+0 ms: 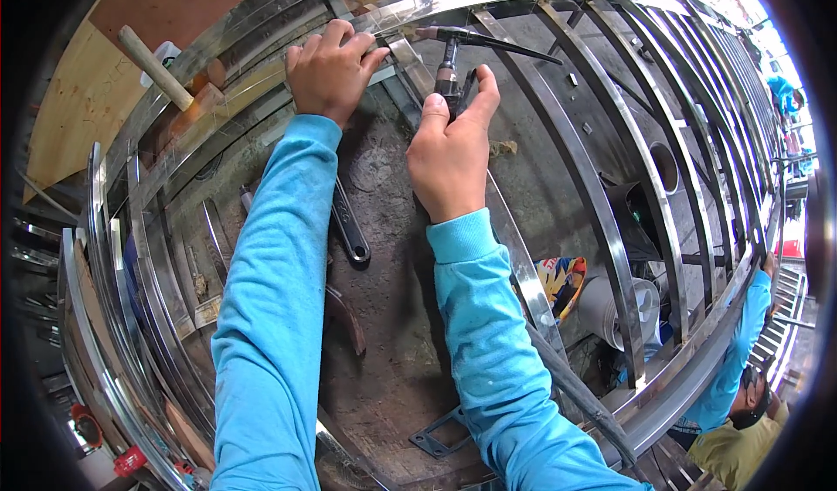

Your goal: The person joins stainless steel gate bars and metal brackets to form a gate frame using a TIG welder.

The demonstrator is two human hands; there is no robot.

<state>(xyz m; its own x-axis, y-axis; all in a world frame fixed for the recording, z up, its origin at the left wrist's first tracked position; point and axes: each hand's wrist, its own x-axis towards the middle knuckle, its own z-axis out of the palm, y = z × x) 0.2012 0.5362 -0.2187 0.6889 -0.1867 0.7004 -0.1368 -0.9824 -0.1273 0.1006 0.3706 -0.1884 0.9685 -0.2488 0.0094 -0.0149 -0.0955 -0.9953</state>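
Note:
My right hand point(453, 155) is wrapped round a TIG welding torch point(447, 74), its thumb along the handle. The torch head points left, close to a joint of the shiny metal frame point(427, 4). My left hand point(330, 71) rests at the frame just left of that torch tip. Its fingers are curled and pinched together; what they hold, if anything, is too thin to make out. Below my left wrist, partly behind the sleeve, an open-ended dark wrench point(351, 222) lies on the grimy floor.
A wooden-handled hammer point(157, 68) lies across the frame's left side. Curved polished bars point(602, 177) fan out to the right. Beneath them are a white bucket point(610, 308) and a colourful bag point(561, 283). A dark hose point(580, 395) runs beside my right forearm. Another person point(741, 412) works at lower right.

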